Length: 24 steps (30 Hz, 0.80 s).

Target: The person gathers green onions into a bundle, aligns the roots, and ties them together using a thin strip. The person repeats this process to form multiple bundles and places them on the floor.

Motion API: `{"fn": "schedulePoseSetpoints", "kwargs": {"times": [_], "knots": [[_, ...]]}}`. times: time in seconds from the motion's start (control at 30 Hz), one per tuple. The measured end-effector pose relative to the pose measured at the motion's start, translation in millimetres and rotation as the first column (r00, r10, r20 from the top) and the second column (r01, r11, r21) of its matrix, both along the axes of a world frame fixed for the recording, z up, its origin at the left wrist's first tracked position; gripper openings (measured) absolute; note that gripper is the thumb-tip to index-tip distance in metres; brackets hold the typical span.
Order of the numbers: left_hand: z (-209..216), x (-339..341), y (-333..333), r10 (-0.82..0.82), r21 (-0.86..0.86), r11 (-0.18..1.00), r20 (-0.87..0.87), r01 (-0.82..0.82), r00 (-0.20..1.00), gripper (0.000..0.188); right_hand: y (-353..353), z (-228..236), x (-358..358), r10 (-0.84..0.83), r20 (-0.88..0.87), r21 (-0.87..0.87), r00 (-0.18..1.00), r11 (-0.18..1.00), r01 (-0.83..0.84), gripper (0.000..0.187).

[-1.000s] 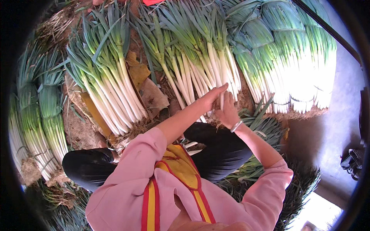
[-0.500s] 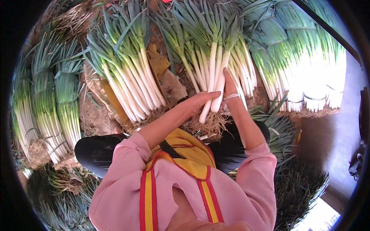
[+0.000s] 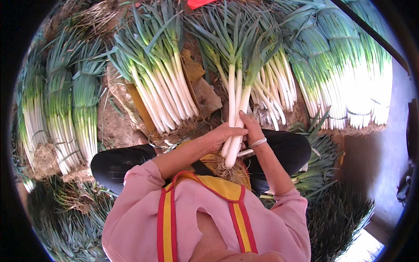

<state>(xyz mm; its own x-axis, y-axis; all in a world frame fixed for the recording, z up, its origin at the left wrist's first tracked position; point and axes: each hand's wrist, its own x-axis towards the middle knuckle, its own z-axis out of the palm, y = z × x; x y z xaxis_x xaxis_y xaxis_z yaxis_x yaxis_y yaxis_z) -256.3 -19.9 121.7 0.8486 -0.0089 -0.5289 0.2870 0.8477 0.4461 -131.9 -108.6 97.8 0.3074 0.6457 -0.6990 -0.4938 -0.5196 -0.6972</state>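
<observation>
Many leek bundles (image 3: 157,87) fill the upper frame, white stalks downward, tied heaps running from far left to the bright stack (image 3: 362,83) at upper right. Brown cardboard scraps (image 3: 196,83) lie between two bundles at upper centre; a red corner (image 3: 198,3) shows at the top edge. At centre, the left hand (image 3: 220,136) and right hand (image 3: 248,126) are closed around a few leeks (image 3: 235,113), held upright, roots hanging below.

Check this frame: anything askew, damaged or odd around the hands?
Nothing stands out. Both hands, left hand and right hand, grip a small bunch of leeks upright, roots down. Tied bundles lie in orderly rows beyond.
</observation>
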Motion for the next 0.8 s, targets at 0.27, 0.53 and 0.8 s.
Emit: {"fn": "schedulePoseSetpoints", "kwargs": {"times": [0.27,0.53,0.8], "knots": [[85.7,-68.8,19.7,-0.056,-0.094,0.994,0.071,0.063,0.996,0.040,79.0,0.7,-24.4,0.070,-0.740,0.585,0.669,0.557,0.589,0.065],[138.7,-128.6,26.4,-0.060,-0.020,0.998,0.245,0.066,0.968,0.047,110.0,60.6,-49.1,0.209,-0.696,0.701,0.686,0.401,0.589,0.070],[175.8,-154.1,61.8,-0.160,0.894,0.436,0.191,-0.104,0.968,0.073,113.1,110.9,-47.4,-0.049,-0.414,0.858,0.909,0.313,0.408,0.059]]}}
